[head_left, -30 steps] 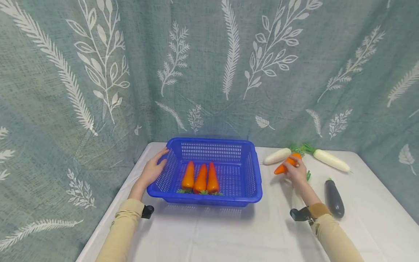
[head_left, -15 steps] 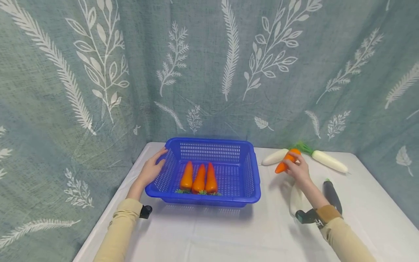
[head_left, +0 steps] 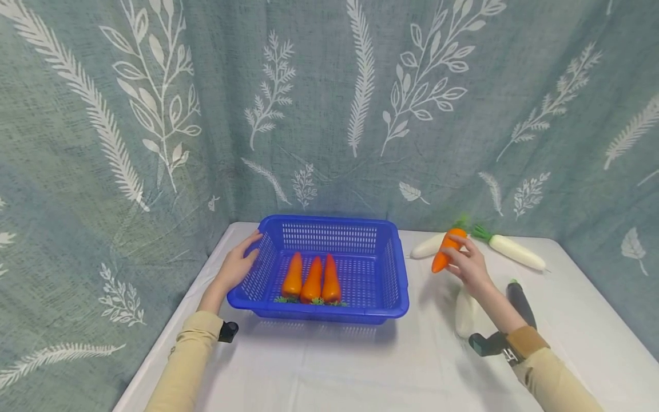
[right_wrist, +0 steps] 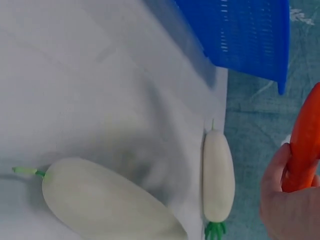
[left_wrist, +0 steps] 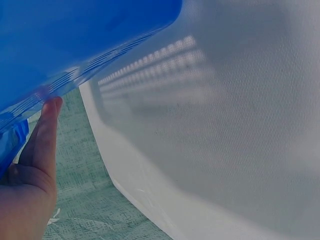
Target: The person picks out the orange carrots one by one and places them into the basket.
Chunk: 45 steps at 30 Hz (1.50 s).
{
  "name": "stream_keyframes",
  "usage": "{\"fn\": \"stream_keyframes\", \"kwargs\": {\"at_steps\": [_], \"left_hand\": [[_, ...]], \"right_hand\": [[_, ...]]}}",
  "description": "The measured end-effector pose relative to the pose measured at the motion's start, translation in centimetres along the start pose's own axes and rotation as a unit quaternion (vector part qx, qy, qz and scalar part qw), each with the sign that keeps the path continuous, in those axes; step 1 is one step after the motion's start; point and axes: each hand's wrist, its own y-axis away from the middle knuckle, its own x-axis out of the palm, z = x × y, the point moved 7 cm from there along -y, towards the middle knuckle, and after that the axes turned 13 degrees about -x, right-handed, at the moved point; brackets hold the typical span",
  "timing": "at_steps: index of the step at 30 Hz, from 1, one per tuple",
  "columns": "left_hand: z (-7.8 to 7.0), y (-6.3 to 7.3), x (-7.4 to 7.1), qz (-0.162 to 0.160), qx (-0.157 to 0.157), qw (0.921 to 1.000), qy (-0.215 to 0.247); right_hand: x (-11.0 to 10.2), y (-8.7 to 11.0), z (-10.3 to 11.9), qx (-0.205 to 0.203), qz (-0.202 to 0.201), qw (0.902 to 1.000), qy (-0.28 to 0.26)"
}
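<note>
A blue plastic basket (head_left: 334,220) stands on the table. Its left rim is gripped by my left hand (head_left: 238,264), the fingertips (left_wrist: 50,107) showing against the wall in the left wrist view. Inside lie three orange carrots, a left carrot (head_left: 293,277), a middle carrot (head_left: 312,283) and a right carrot (head_left: 331,281), tips toward the back. To the right of the basket, my right hand (head_left: 471,268) pinches another carrot (head_left: 449,247) between thumb and fingers, raised above the table with its tip down and green top up. The right wrist view shows only part of this carrot (right_wrist: 304,140).
A white radish (head_left: 426,248) lies behind the held carrot, and a radish with green leaves (head_left: 517,252) at the back right. A pale, plump vegetable (head_left: 465,315) lies beneath the right forearm, beside a dark eggplant (head_left: 521,302). A patterned curtain (head_left: 329,114) hangs behind the table.
My right hand has lifted the carrot off the table and turned it more upright, shifting it slightly left. The left hand stays on the basket rim.
</note>
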Motion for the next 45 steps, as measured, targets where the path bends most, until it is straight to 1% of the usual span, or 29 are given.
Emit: {"fn": "stream_keyframes", "kwargs": {"at_steps": [14,20,27,37,45], "left_hand": [[0.1,0.2,0.0,0.001,0.0,1.0,-0.007],[0.2,0.1,0.0,0.002,-0.002,1.0,-0.006],[0.2,0.0,0.0,0.002,-0.001,1.0,-0.006],[0.3,-0.3,0.1,0.0,-0.002,0.9999,-0.012],[0.0,-0.1,0.1,-0.002,0.0,1.0,-0.008]], "right_hand": [[3.0,1.3,0.8,-0.014,0.039,0.9985,-0.036],[4.6,1.8,1.3,-0.018,0.05,0.9979,-0.038],[6.0,2.0,1.8,-0.021,0.059,0.9976,-0.03],[7.8,2.0,2.6,-0.037,0.067,0.9949,-0.066],[9.8,2.3,2.9,-0.043,0.087,0.992,-0.08]]}}
